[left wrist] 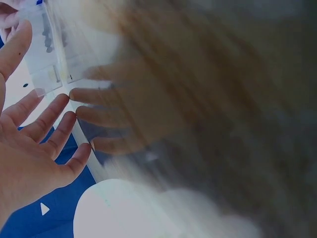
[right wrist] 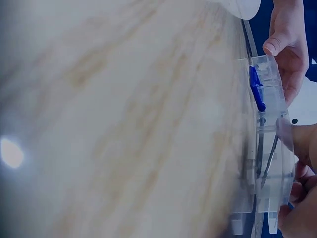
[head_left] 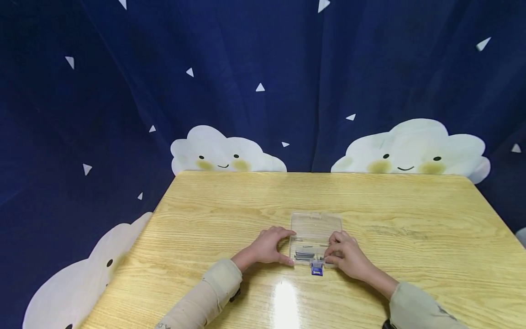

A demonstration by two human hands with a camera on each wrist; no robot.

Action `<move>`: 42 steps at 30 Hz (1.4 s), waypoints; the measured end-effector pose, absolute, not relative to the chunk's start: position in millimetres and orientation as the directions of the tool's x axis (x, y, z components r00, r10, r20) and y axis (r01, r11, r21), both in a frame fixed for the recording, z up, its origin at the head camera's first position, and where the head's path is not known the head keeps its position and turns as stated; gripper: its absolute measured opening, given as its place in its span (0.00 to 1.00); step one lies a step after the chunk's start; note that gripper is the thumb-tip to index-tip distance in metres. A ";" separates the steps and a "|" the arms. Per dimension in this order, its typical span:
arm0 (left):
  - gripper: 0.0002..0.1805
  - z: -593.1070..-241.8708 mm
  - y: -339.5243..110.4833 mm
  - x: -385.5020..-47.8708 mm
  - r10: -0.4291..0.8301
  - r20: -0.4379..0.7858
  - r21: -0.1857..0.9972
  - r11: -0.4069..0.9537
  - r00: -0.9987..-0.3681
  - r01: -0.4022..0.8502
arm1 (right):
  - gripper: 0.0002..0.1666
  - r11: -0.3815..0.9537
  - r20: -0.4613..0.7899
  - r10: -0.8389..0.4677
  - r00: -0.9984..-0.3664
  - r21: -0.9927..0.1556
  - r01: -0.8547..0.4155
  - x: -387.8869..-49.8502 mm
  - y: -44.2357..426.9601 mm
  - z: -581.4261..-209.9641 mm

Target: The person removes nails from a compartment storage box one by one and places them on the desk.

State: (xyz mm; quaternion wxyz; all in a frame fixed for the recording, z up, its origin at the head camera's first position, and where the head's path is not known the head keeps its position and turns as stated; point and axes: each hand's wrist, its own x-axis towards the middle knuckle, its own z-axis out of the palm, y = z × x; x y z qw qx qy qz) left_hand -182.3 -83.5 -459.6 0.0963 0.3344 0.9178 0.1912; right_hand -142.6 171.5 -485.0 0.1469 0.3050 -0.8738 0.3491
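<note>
A clear plastic case [head_left: 316,227] lies with its lid folded back, several dark thin rods [head_left: 304,256] in its front part. At its front edge is a blue piece [head_left: 317,268], seen also in the right wrist view [right wrist: 256,89]. My left hand [head_left: 269,246] is spread around the case's left end, thumb at the front corner and fingers by the back. In the left wrist view the left hand's [left wrist: 37,144] fingers are apart. My right hand [head_left: 349,257] reaches into the right part with curled fingers, its fingertips pinching the end of a slanted dark rod [right wrist: 270,159].
The case rests on a light wooden table [head_left: 230,196]. Behind the table and along its left side hangs a dark blue curtain [head_left: 230,55] with white triangles and smiling clouds [head_left: 411,148]. Glare shows on the table in front of the case.
</note>
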 end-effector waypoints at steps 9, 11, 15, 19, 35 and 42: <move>0.42 -460.1 -84.8 -179.7 0.651 -0.061 0.449 0.695 -0.757 0.562 | 0.08 0.482 0.477 -0.432 -0.766 -0.595 -0.643 -145.1 172.2 -474.3; 0.42 -461.1 -86.3 -180.0 0.650 -0.056 0.446 0.695 -0.758 0.564 | 0.08 0.472 0.466 -0.429 -0.774 -0.615 -0.632 -146.5 171.4 -470.2; 0.42 -460.2 -89.1 -180.7 0.641 -0.067 0.442 0.706 -0.764 0.554 | 0.09 0.481 0.427 -0.425 -0.798 -0.641 -0.599 -148.9 170.3 -461.2; 0.42 -455.1 -87.7 -183.1 0.646 -0.071 0.449 0.701 -0.760 0.554 | 0.10 0.513 0.410 -0.412 -0.814 -0.634 -0.579 -150.9 172.4 -452.6; 0.42 -450.8 -76.2 -183.7 0.660 -0.088 0.429 0.701 -0.746 0.569 | 0.07 0.610 0.308 -0.284 -0.908 -0.673 -0.419 -147.8 201.0 -445.3; 0.42 -451.9 -77.8 -185.0 0.650 -0.088 0.433 0.708 -0.755 0.559 | 0.06 0.636 0.287 -0.258 -0.923 -0.669 -0.386 -150.1 211.1 -441.8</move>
